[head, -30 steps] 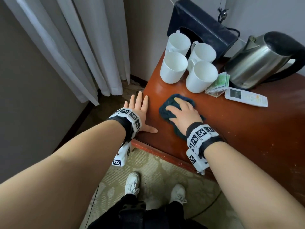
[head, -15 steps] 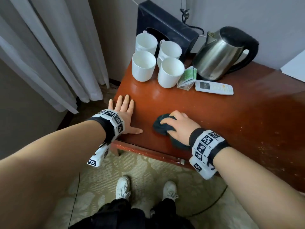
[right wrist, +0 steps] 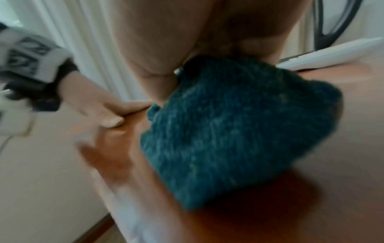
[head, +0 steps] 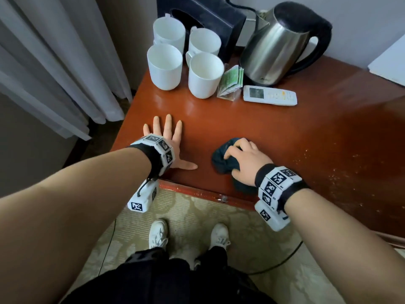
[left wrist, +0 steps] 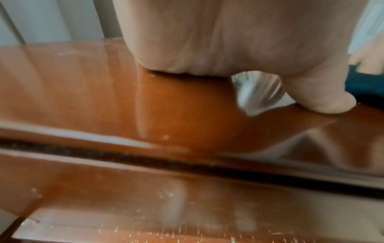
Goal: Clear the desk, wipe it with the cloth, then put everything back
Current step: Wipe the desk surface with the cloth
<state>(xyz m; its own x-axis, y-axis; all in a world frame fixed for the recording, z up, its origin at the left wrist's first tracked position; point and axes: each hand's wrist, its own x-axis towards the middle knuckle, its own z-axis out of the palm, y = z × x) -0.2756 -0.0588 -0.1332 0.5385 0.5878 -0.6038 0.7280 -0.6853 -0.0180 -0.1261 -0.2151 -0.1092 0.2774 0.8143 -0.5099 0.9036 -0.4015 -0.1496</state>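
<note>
A dark teal cloth (head: 221,163) (right wrist: 239,131) lies bunched on the red-brown desk (head: 285,139) near its front edge. My right hand (head: 243,159) sits on top of it, fingers curled into the fabric and gripping it. To the left, my left hand (head: 169,137) lies flat on the desk with fingers spread and the thumb (left wrist: 324,98) pointing at the cloth. It holds nothing. The cloth's edge (left wrist: 363,82) shows at the far right of the left wrist view.
Several white cups (head: 164,66), green tea packets (head: 231,81), a steel kettle (head: 278,44), a white remote (head: 269,95) and a black tissue box (head: 208,12) stand at the back. Pale specks (head: 350,167) dot the desk's right part. A curtain (head: 54,62) hangs on the left.
My right hand has pulled the cloth back toward the front edge and to the right, and its fingers have curled so the cloth is bunched. The left hand stays flat in place.
</note>
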